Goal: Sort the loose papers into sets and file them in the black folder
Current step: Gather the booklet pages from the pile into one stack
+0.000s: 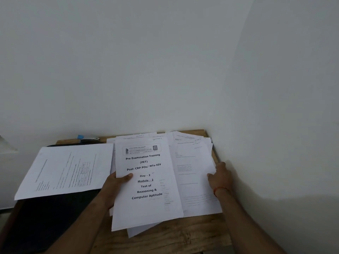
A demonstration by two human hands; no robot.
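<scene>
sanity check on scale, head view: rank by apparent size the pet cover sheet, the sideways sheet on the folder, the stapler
1-2. cover sheet, sideways sheet: near alike; cover is closer, unranked
3. stapler

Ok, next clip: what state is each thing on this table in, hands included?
PET packet: gripped at its left edge by left hand, thumb on top.
Loose pile: fanned untidily, right edge held by right hand.
Sideways sheets: lying on the black folder.
Black folder: flat on the table; open or closed unclear.
Stapler: lying at the back, untouched.
</scene>
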